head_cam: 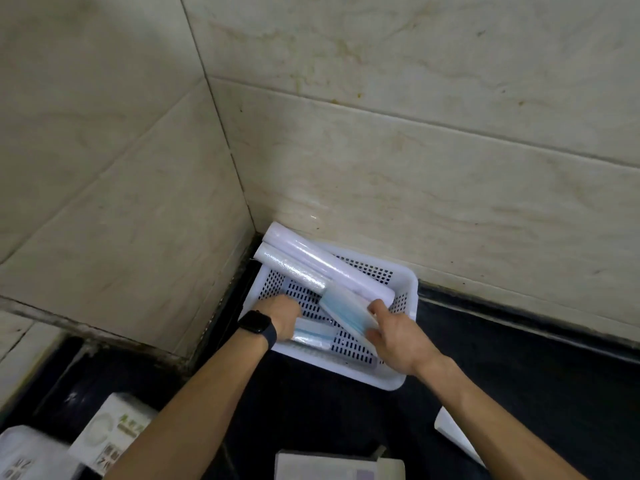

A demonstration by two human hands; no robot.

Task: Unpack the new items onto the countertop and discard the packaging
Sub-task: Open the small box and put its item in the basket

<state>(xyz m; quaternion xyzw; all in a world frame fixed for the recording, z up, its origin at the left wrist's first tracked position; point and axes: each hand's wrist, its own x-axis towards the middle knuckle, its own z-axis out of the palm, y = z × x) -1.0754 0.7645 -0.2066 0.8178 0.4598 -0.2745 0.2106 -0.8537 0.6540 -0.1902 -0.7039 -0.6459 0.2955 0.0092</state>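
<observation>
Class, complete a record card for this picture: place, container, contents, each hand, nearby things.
place: dark countertop in a corner of tiled wall
container: white perforated basket, on the countertop against the wall
contents: two white rolls across its back corner; second blue packet on its floor
left hand: wears a dark watch, inside the basket beside that packet; grip unclear
right hand: holds a blue packet over the basket
nearby: printed boxes, lower left
</observation>
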